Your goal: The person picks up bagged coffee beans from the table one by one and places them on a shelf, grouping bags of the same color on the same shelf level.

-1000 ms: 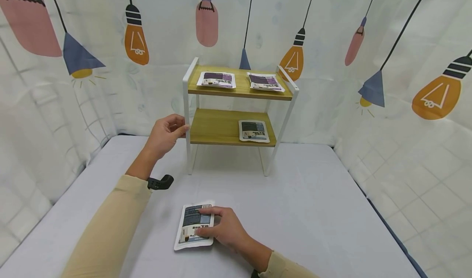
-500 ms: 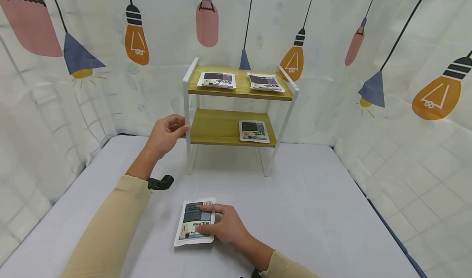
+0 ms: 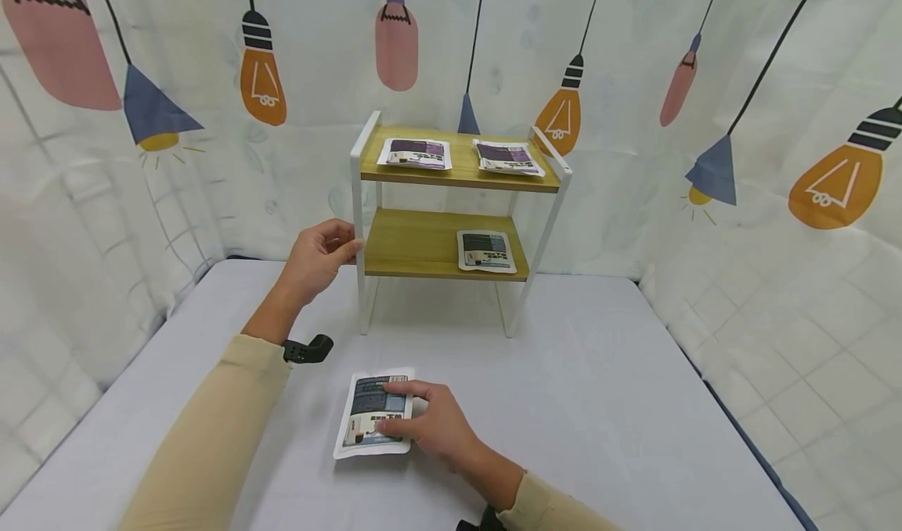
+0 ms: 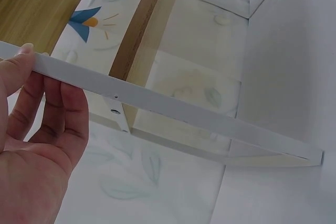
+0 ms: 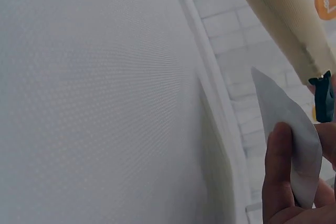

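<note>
My left hand (image 3: 320, 253) grips the white left front leg of a small two-tier shelf (image 3: 444, 269). In the left wrist view the thumb lies over the white frame bar (image 4: 173, 103) with the fingers curled behind it. My right hand (image 3: 437, 429) pinches the right edge of a flat white-edged pouch (image 3: 366, 417) with dark and blue print, in front of the shelf. Thumb and index finger lie on its printed face. From the right wrist, the pouch's plain white back (image 5: 302, 150) shows with fingers against it, held above the white tablecloth (image 5: 105, 103).
Two purple-printed pouches, one left (image 3: 416, 154) and one right (image 3: 509, 157), lie on the top board. A dark-printed pouch (image 3: 486, 251) lies at the right of the lower board. Patterned white curtains (image 3: 303, 163) enclose the table.
My right hand has raised the pouch slightly and moved it a little toward the shelf. The left hand keeps its grip on the shelf leg.
</note>
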`<state>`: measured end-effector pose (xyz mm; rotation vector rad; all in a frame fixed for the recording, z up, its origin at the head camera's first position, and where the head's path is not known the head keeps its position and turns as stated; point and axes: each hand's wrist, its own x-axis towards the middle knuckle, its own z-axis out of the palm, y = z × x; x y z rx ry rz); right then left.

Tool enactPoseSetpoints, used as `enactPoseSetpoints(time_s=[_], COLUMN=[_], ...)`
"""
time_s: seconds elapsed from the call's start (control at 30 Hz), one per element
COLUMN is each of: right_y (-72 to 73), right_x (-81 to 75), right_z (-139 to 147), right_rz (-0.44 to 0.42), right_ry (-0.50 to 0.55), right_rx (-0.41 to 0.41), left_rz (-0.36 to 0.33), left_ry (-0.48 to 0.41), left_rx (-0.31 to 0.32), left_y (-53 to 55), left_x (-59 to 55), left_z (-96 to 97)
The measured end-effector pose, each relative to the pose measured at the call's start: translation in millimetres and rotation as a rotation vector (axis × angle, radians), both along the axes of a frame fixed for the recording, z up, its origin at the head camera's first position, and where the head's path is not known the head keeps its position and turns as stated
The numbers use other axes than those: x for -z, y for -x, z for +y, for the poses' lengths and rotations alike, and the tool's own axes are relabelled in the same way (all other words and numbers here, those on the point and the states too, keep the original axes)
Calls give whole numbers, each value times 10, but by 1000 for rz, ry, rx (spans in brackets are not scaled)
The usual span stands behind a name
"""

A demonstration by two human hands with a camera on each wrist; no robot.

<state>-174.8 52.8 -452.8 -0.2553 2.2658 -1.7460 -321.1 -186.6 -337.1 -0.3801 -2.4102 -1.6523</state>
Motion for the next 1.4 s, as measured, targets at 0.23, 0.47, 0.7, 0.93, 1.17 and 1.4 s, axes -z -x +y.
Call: enactPoseSetpoints(time_s=[0.23, 0.47, 0.7, 0.93, 1.17, 1.4], right_y=[50, 98, 149, 186, 239, 296], right_x=[-31, -63, -123, -234, -295, -336], right_z=[12, 28, 59, 77, 93, 101], right_rz=[12, 4, -1, -3, -10, -6], right_ry=[7, 17, 87, 113, 131, 170], right_rx=[3, 16, 7, 0, -4, -6], left_rz=[3, 0, 8, 9, 25, 37], left_ry=[0, 1, -7, -2, -11, -12], left_rx=[-13, -21, -23, -29, -19, -21], left_y=[-10, -10, 3, 7, 13, 17], left_x=[-2, -5, 4, 8, 21, 32], left_z=[7, 18, 19, 23, 22, 18])
